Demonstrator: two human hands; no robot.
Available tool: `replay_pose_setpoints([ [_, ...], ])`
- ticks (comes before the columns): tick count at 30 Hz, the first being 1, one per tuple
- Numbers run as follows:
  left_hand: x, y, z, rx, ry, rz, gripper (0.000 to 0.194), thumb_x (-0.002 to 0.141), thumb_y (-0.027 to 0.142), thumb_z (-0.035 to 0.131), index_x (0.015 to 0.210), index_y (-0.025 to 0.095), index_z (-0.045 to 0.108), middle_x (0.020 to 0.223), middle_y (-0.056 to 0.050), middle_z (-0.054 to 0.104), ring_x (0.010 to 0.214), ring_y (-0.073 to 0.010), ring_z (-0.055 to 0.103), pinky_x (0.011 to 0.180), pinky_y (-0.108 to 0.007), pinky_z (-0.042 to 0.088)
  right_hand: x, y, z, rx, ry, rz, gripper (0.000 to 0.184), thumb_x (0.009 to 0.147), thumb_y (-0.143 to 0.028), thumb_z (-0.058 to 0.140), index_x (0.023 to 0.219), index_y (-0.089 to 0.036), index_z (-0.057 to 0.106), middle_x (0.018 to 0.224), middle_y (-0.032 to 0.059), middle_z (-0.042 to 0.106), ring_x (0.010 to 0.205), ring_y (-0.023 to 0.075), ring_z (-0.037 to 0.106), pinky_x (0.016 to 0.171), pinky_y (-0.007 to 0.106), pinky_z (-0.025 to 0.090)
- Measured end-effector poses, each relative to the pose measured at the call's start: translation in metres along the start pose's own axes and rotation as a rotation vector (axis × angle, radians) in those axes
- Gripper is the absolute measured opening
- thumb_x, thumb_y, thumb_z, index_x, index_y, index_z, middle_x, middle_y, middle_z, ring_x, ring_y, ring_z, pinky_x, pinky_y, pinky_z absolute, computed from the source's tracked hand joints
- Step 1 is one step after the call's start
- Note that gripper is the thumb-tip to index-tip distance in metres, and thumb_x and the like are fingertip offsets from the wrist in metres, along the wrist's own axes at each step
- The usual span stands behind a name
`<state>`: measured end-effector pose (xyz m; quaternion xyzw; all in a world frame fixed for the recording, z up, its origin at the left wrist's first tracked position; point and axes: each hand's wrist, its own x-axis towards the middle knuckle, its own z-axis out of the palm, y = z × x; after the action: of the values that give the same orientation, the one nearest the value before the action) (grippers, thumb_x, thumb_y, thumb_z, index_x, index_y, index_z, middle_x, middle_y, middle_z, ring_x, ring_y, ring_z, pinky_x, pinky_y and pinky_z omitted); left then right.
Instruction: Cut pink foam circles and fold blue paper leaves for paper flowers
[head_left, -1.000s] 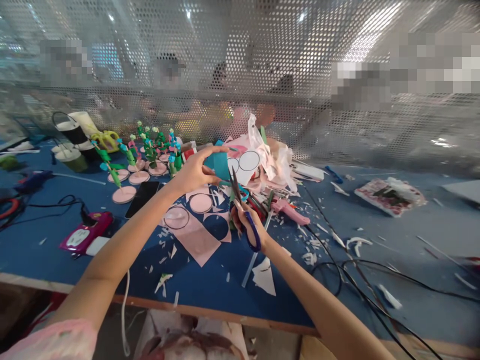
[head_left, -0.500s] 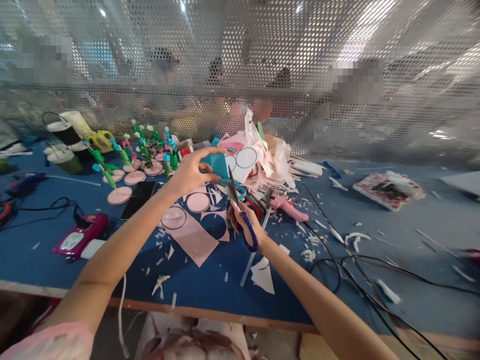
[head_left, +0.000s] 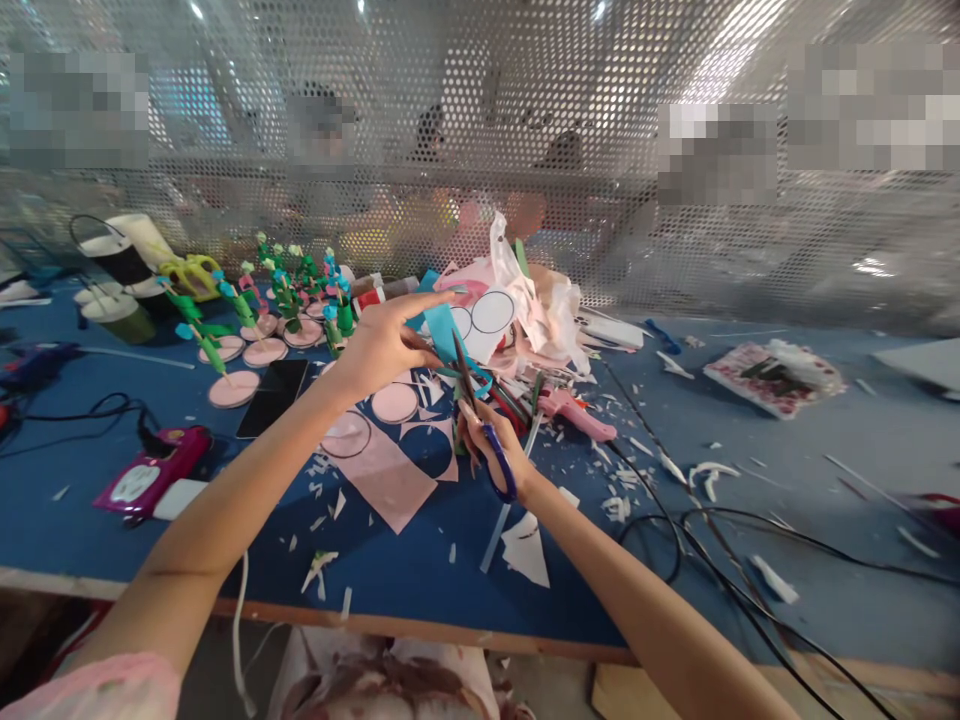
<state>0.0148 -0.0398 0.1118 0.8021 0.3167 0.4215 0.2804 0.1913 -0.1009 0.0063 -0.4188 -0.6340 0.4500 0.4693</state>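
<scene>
1. Left hand [head_left: 386,345]: raised over the table, thumb and fingers clamped on a piece of blue paper.
2. Blue paper [head_left: 442,325]: in the left hand, held above the work surface, in front of the scrap pile; a narrow blue strip [head_left: 484,382] curls just below it.
3. Right hand [head_left: 501,435]: closed around the handles of a pair of scissors.
4. Scissors [head_left: 501,470]: blue-purple handles, dark blades pointing up and away, tips beside the blue paper; contact cannot be told.
5. Pink sheet [head_left: 386,485]: flat on the table between the forearms, with a pink disc [head_left: 395,403] near its upper edge.
6. Scrap pile [head_left: 551,310]: crumpled pale paper beyond the hands; at its front, a white sheet [head_left: 493,312] with outlined circles.
7. Pink glue gun [head_left: 574,412]: lying just right of the right hand, black cable [head_left: 645,490] trailing from it.
8. Model plants, several: green stems, blue and pink parts, on round pink bases [head_left: 234,389], left of the left hand.
9. Black phone [head_left: 274,398]: flat, beside the bases.
10. Magenta power box [head_left: 157,470]: left of the left forearm.
11. Table [head_left: 420,590]: blue top, strewn with white clippings.
12. Perforated metal screen [head_left: 480,90]: standing behind the table.
</scene>
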Motion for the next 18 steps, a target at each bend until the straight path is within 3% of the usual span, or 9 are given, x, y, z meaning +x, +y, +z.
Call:
replay_pose_setpoints([
  [4,0.0000,-0.0001,0.0002,-0.018,-0.008,0.010,0.054,0.069,0.023,0.072,0.121,0.017,0.059,0.106,-0.007,0.070,0.067,-0.0142,0.069,0.061,-0.022,0.057,0.0002,-0.0038,-0.0007,0.001,-0.002,0.006,0.049,0.080,-0.069,0.044,0.071,-0.020,0.042,0.049,-0.0071,0.035,0.042,0.0073,0.033,0.039,0.022,0.030],
  [13,0.0004,-0.0043,-0.0017,0.057,-0.050,0.052,0.058,0.070,0.025,0.071,0.126,0.022,0.056,0.123,-0.010,0.063,0.058,-0.0087,0.064,0.051,-0.020,0.053,-0.0010,-0.0082,0.0005,-0.010,-0.024,0.000,0.052,0.079,-0.071,0.043,0.069,-0.021,0.040,0.049,-0.0069,0.036,0.041,0.0066,0.032,0.038,0.022,0.028],
  [18,0.0021,-0.0073,-0.0025,0.091,-0.059,0.068,0.059,0.070,0.023,0.068,0.127,0.021,0.055,0.119,-0.009,0.066,0.056,-0.0057,0.059,0.051,-0.017,0.050,-0.0013,-0.0060,-0.0014,-0.016,-0.024,0.000,0.054,0.077,-0.074,0.042,0.069,-0.021,0.040,0.051,-0.0063,0.037,0.041,0.0067,0.032,0.037,0.023,0.028],
])
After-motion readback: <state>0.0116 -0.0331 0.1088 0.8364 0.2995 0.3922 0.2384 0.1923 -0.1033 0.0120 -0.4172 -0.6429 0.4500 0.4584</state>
